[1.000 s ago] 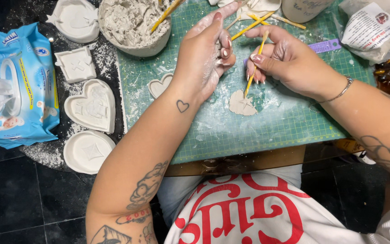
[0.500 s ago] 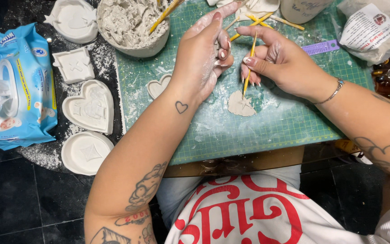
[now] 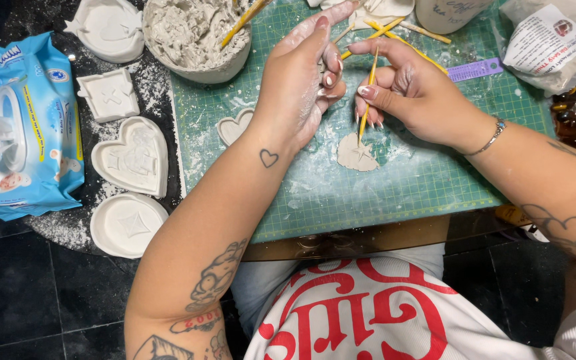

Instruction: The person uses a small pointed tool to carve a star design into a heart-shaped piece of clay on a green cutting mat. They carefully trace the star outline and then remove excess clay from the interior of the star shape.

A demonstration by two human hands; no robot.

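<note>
A small flat piece of grey clay [image 3: 357,154] lies on the green cutting mat [image 3: 421,187]. My right hand [image 3: 411,93] grips a thin yellow wooden stick [image 3: 369,87], held nearly upright with its tip on the clay piece. My left hand [image 3: 296,83], dusted white, rests beside it with fingers curled toward the right hand's fingers; whether it pinches anything is hidden. A small heart-shaped clay piece [image 3: 233,127] sits on the mat under my left wrist.
A bowl of grey clay [image 3: 195,37] holding a stick stands at the mat's top left. White moulded dishes [image 3: 131,157] lie on the dark floor left of the mat, beside a blue wipes pack [image 3: 21,127]. A plastic bag [image 3: 548,43] is top right.
The right hand has tilted the stick more upright and drawn its tip onto the clay piece. The left hand has barely shifted.
</note>
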